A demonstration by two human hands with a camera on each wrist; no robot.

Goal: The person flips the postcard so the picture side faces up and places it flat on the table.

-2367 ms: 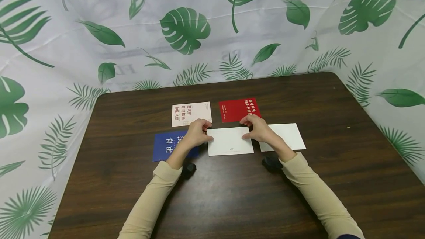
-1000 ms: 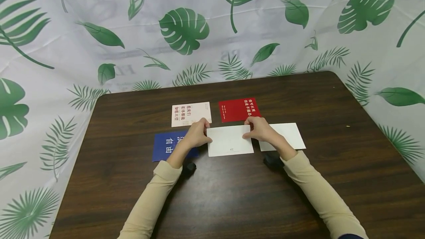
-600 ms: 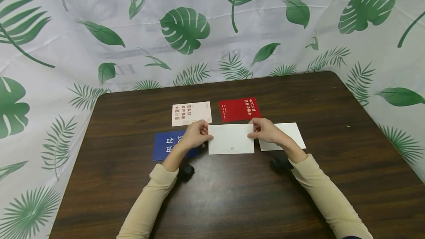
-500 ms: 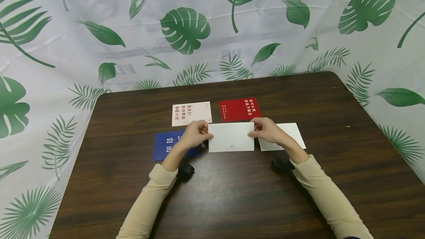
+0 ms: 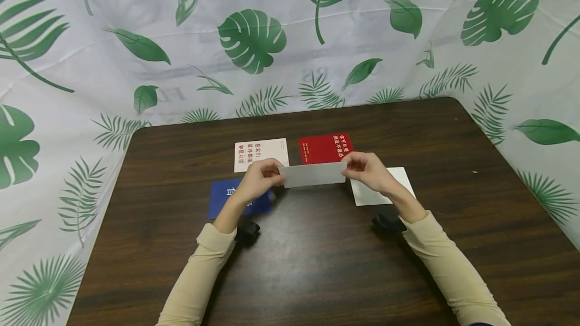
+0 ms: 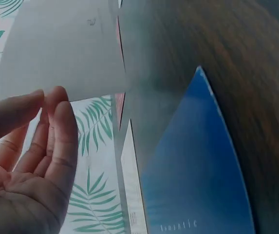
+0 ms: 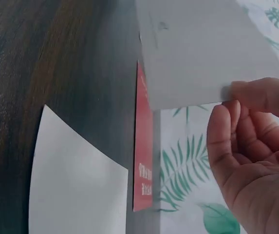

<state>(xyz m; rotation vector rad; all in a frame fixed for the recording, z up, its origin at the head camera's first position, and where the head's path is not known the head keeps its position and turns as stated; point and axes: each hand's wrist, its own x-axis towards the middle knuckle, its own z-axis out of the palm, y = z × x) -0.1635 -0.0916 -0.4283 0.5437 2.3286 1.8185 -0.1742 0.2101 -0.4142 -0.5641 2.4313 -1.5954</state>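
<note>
A white card (image 5: 312,175) is held up off the table, tilted so that it looks like a narrow strip in the head view. My left hand (image 5: 259,181) pinches its left edge between thumb and fingers. At the other short edge, my right hand (image 5: 369,171) pinches it the same way. In both wrist views the near side of the card (image 6: 61,48) is plain apart from a small printed mark. Below my left hand lies a blue card (image 5: 219,200) with white characters, partly covered by that hand. Another white card (image 5: 369,194) lies under my right hand.
A pale pink card (image 5: 244,157) with red characters and a red card (image 5: 323,149) lie farther back on the dark wooden table (image 5: 294,265). A white cloth (image 5: 181,64) with green leaves hangs behind. Black wrist devices (image 5: 249,233) sit under both wrists.
Both hands have lifted the white card from the table and tipped its near edge up, so it appears much narrower now. The other cards have stayed in place.
</note>
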